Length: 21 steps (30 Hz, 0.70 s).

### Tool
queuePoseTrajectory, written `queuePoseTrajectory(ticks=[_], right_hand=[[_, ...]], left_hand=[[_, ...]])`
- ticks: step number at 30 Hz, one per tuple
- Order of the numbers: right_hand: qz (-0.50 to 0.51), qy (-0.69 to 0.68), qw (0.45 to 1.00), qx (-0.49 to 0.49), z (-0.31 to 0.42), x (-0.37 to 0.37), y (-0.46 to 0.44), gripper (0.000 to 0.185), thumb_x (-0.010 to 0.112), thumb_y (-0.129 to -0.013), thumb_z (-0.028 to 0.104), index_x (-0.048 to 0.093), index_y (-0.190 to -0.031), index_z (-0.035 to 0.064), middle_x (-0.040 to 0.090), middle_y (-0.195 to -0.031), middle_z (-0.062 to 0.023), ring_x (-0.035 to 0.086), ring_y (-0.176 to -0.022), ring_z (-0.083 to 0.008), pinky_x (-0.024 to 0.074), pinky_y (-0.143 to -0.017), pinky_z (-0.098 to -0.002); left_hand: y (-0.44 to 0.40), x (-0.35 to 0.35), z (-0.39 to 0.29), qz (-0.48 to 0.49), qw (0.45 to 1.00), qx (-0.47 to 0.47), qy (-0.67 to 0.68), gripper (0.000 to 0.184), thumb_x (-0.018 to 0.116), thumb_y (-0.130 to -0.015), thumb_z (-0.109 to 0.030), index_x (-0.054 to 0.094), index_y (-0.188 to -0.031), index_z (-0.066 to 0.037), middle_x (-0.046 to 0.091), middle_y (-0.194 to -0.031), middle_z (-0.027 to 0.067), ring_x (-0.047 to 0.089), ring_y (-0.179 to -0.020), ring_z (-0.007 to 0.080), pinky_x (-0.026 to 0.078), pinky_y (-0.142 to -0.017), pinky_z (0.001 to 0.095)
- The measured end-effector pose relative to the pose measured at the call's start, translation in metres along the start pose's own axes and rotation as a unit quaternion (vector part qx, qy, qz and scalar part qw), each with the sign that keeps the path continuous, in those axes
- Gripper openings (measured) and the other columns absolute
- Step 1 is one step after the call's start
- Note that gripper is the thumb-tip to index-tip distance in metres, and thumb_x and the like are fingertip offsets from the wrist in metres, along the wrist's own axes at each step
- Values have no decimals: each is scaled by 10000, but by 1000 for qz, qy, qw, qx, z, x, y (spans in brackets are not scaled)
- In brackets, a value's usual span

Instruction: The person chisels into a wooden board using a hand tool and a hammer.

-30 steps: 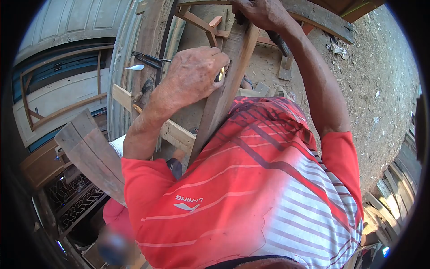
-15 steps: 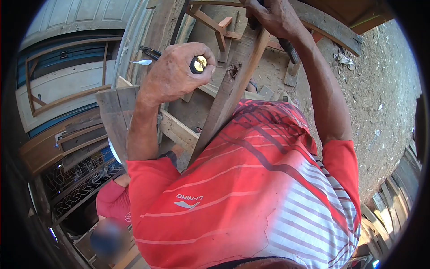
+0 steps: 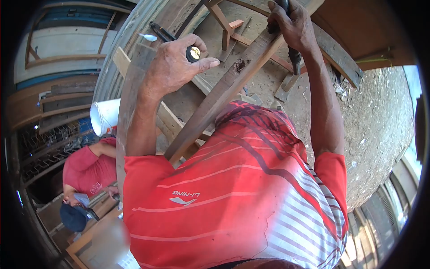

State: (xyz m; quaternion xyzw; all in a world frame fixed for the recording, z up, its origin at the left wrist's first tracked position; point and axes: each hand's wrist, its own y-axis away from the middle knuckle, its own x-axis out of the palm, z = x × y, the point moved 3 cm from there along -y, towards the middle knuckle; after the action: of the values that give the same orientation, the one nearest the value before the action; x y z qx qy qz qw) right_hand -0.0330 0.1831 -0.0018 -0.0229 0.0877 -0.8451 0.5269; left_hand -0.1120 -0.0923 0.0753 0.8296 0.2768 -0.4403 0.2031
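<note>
L hand (image 3: pixel 170 65) moved off beam's (image 3: pixel 201 105) rough hole (image 3: pixel 239 66) since earlier.
Fingers curled round blk tool w/ brass end (image 3: pixel 193 54), thumb out, left of beam; R hand (image 3: pixel 293 27) clenched on dk tool (image 3: pixel 294 57) nr beam's far end.

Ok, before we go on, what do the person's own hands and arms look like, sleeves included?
Both the left hand and right hand look bare, with no glove, watch or wristband visible. Forearms are uncovered below plain red short sleeves. The shirt is red with stripes, fading to white, with a white LI-NING logo.
</note>
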Motion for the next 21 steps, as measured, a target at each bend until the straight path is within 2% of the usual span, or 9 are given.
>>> queuePoseTrajectory(ticks=[5,6,7,10,11,14,17,20,21], right_hand=[[-24,34,999,-11,-9,1,3,272,622,-1024,316,530,-986,63,601,-705,-45,616,-627,-133,520,-576,-326],[-4,120,991,-59,-30,-4,-4,392,593,-1026,378,630,-987,-10,711,-749,-105,693,-690,-182,543,-687,-353],[-5,116,991,-62,-29,-6,-3,385,595,-1030,369,630,-978,-11,721,-751,-104,702,-690,-177,549,-687,-345],[13,95,992,-88,-28,-3,-3,361,607,-1035,337,631,-966,-16,733,-753,-100,707,-701,-166,553,-676,-332],[22,87,992,-90,-29,-3,-3,369,604,-1035,343,634,-964,-18,735,-756,-100,702,-699,-166,548,-678,-330],[34,120,987,-102,-29,-3,-4,397,592,-1039,364,647,-953,-20,739,-763,-98,697,-715,-164,534,-698,-326],[45,136,985,-94,-29,0,-8,412,600,-1037,384,648,-988,-23,736,-791,-105,701,-755,-171,534,-734,-329],[51,138,986,-81,-29,-1,-9,423,605,-1038,391,643,-1041,-31,739,-833,-123,710,-786,-186,536,-763,-333],[51,135,987,-77,-31,-2,-10,430,604,-1037,397,644,-1046,-32,742,-837,-125,711,-791,-188,536,-767,-335]], left_hand=[[76,-4,6,-14,994,-75,-80,424,909,-754,-321,706,-1011,-52,659,-738,42,623,-680,132,507,-652,314],[97,-2,9,-16,991,-103,-79,438,909,-743,-321,706,-1028,-57,662,-751,45,630,-697,147,509,-670,322],[118,1,10,-18,988,-131,-77,454,909,-732,-321,707,-1046,-62,664,-763,48,636,-715,162,512,-689,330],[181,2,9,-31,943,-327,-43,493,907,-714,-292,704,-1094,-53,666,-808,63,644,-776,203,511,-754,349],[200,1,-4,-51,924,-373,-68,576,917,-687,-291,701,-1152,-27,707,-916,119,676,-858,239,523,-818,367],[276,20,33,-129,904,-399,-82,648,918,-673,-282,691,-1213,-4,733,-1018,180,702,-972,288,528,-905,388],[321,36,53,-164,864,-475,-44,661,906,-679,-258,686,-1251,-10,732,-1118,221,702,-1075,326,518,-972,395],[338,45,45,-124,845,-518,-52,690,903,-687,-223,665,-1309,-40,698,-1223,227,662,-1166,363,494,-1049,427],[344,45,43,-166,843,-509,-59,699,898,-692,-216,654,-1322,-35,680,-1248,233,648,-1187,365,487,-1059,428]])
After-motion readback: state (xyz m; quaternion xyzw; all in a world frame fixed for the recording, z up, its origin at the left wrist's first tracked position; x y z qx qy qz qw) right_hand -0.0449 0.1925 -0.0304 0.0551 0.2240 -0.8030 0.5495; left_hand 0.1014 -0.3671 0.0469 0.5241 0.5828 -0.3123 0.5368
